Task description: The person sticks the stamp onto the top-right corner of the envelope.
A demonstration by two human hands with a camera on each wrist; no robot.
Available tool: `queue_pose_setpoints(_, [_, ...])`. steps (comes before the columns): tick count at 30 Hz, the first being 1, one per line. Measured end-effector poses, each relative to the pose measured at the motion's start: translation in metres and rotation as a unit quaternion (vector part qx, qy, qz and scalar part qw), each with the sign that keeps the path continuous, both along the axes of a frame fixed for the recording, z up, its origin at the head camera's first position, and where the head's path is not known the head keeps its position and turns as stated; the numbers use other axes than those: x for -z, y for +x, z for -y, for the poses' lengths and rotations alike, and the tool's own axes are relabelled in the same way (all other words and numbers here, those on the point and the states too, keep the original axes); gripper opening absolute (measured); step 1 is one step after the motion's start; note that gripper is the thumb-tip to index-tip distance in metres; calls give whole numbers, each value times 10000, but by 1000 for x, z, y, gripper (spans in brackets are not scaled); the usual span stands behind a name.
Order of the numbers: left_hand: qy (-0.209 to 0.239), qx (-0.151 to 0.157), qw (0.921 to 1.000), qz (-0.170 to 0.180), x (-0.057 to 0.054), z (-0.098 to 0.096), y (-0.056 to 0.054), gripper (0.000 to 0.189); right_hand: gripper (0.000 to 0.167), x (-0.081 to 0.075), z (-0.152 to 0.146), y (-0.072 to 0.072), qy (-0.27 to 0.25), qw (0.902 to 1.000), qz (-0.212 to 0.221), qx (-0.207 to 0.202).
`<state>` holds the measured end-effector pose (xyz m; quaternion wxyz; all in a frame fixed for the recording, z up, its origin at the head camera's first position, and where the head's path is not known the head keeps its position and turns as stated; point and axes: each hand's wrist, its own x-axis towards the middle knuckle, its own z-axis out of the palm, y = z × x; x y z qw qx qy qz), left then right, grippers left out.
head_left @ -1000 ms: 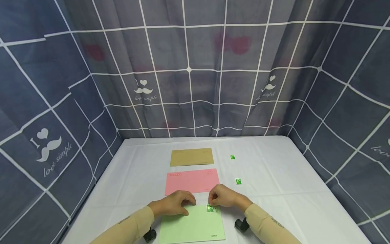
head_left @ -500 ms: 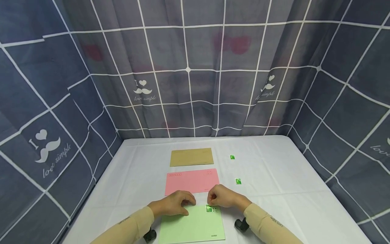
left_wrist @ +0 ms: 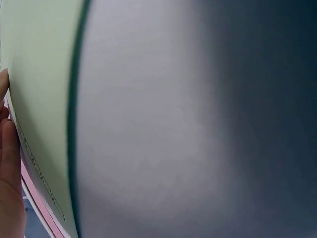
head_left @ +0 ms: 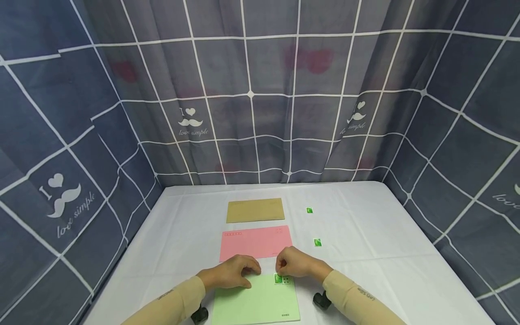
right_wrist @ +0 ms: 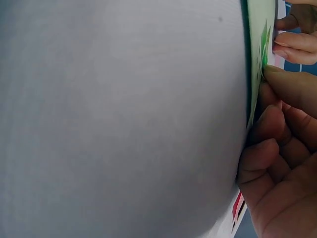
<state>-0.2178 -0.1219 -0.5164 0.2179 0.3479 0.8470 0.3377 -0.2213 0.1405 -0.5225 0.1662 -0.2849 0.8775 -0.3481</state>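
A light green envelope (head_left: 256, 302) lies flat at the front of the table. My left hand (head_left: 233, 271) rests at its upper edge; the thumb touches the paper and the fingers lie along the far edge. At the envelope's upper right corner, my right hand (head_left: 296, 262) pinches a small green postage stamp (head_left: 278, 279) between thumb and forefinger, its other fingers curled. The right wrist view shows the stamp (right_wrist: 265, 47) lying nearly flat against the envelope, with its near corner under the thumb. The left wrist view shows mostly tablecloth and the green envelope (left_wrist: 44, 64).
Behind the green envelope lie a pink envelope (head_left: 256, 241) and a tan envelope (head_left: 255, 211). Two more green stamps lie to the right, one nearer (head_left: 318, 242) and one farther (head_left: 309, 210). Dark checked curtains (head_left: 268, 113) enclose the white table (head_left: 365, 234).
My right hand has shifted very slightly left with the stamp at the envelope's corner. The left hand and the envelopes stay in place.
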Motion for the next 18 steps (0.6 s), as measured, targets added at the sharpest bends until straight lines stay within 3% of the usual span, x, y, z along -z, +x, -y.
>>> queue_pose_setpoints(18, [40,3,10000,20,1,0,2,34,17,-1,2,4,49,9997,-67,208])
